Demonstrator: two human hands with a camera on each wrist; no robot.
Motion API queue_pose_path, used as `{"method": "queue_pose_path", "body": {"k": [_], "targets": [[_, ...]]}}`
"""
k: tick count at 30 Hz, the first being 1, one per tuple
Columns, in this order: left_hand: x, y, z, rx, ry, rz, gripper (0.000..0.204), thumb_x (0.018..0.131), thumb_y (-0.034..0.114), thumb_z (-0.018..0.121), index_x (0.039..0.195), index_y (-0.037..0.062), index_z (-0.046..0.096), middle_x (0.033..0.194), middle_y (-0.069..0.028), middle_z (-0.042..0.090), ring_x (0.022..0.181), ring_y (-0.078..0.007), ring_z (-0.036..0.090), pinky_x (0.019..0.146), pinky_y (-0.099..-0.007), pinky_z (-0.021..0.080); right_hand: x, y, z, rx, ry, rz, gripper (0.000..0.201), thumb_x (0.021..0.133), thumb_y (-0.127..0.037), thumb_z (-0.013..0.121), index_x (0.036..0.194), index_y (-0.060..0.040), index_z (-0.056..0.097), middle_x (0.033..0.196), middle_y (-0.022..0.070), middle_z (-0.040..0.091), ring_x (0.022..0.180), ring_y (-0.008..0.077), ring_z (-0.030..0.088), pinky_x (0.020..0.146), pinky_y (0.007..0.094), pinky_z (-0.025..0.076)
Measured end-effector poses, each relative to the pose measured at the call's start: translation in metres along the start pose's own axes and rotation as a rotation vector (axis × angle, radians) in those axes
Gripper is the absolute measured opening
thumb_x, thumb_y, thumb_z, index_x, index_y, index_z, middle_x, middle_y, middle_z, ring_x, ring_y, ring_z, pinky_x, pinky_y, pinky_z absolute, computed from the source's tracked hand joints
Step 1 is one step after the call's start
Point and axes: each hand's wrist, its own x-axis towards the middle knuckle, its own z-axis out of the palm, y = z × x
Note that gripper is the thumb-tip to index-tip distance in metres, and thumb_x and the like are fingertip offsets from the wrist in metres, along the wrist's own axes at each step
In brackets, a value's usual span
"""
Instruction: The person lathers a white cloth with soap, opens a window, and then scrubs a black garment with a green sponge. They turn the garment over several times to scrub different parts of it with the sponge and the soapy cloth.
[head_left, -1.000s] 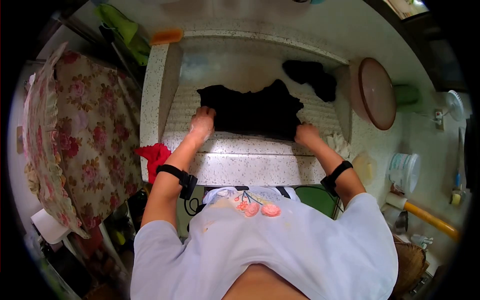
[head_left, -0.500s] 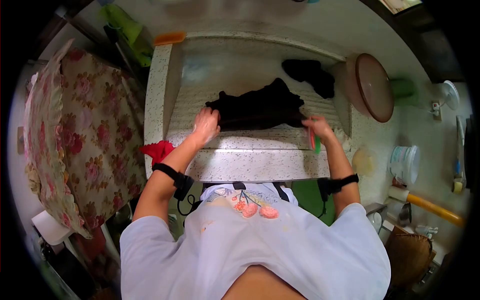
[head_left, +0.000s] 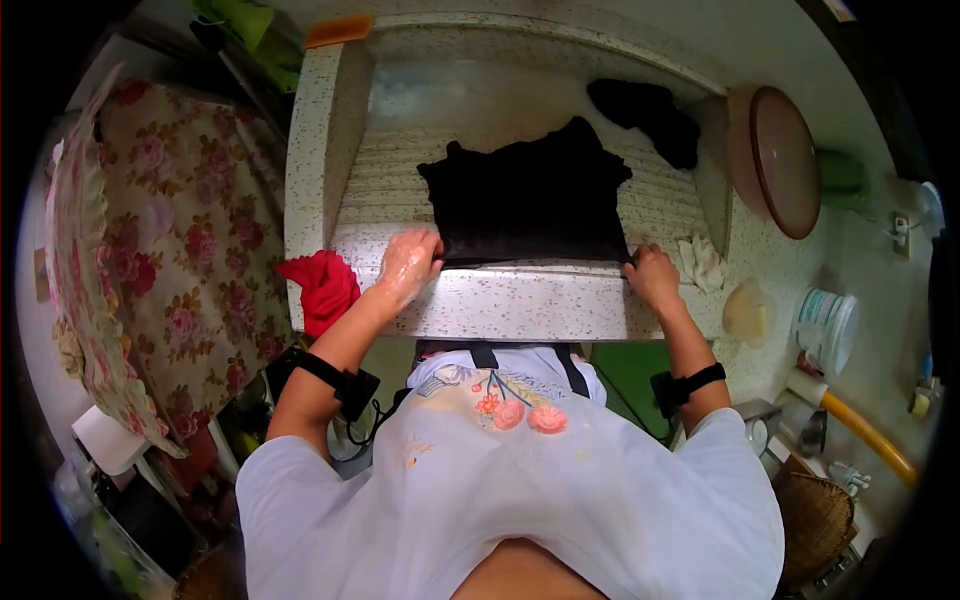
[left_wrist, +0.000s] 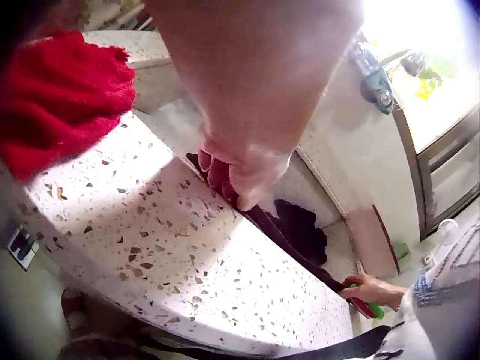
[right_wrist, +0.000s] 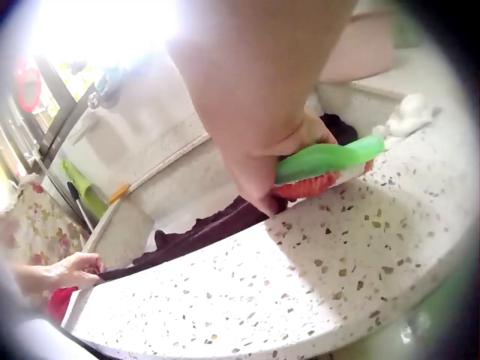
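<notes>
A black garment [head_left: 530, 200] lies spread over the ribbed slope of a speckled stone sink [head_left: 520, 300], its near edge along the front ledge. At the garment's near left corner, my left hand [head_left: 408, 262] pinches the fabric; wet suds shine on the back of it. My right hand [head_left: 655, 275] grips the near right corner. That hand also holds a green scrub brush [right_wrist: 326, 159] with red bristles [right_wrist: 311, 186], mostly hidden in the head view. Left of my left forearm, a red cloth [head_left: 325, 293] drapes over the sink's corner.
A second black cloth [head_left: 650, 115] lies at the sink's back right. A white cloth [head_left: 702, 262] rests on the right rim, near a pinkish basin [head_left: 785, 165] and a white tub [head_left: 827, 330]. An orange block [head_left: 338, 31] sits on the back left corner.
The garment was bunched half a second ago and now lies wider and flatter, pulled toward the front ledge. Both hands have come nearer the body with its corners.
</notes>
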Motion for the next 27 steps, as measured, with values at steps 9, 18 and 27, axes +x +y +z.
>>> {"method": "queue_pose_path", "body": {"k": [9,18,27], "targets": [[0.054,0.015,0.028,0.079,-0.095,0.205,0.025,0.07,0.011,0.067,0.094,0.0087,0.062,0.105,-0.0097,0.059,0.101,-0.0316,0.052,0.084,-0.0401,0.045,0.04,-0.018,-0.003,-0.038,-0.136,-0.056,0.047,0.078,-0.044,0.061,0.094,0.0005,0.065,0.096,0.0174,0.064,0.091,0.0331,0.061,0.072,0.0435,0.05],[0.077,-0.015,-0.089,0.35,0.157,-0.014,0.014,0.079,0.013,0.06,0.087,0.005,0.052,0.074,-0.0197,0.063,0.068,-0.0375,0.062,0.058,-0.0472,0.049,0.09,0.028,-0.02,0.028,0.209,0.044,0.023,0.074,-0.019,0.067,0.09,-0.0026,0.064,0.101,0.0162,0.059,0.09,0.0317,0.06,0.072,0.0417,0.05],[0.105,0.03,-0.247,-0.146,0.609,0.036,0.016,0.085,0.007,0.052,0.101,0.0066,0.056,0.064,-0.0115,0.063,0.052,-0.0211,0.063,0.055,-0.0322,0.05,0.099,0.043,-0.257,0.161,0.95,-0.258,0.018,0.071,-0.012,0.059,0.087,-0.0091,0.067,0.097,0.0137,0.061,0.086,0.0331,0.059,0.076,0.0403,0.049]]}}
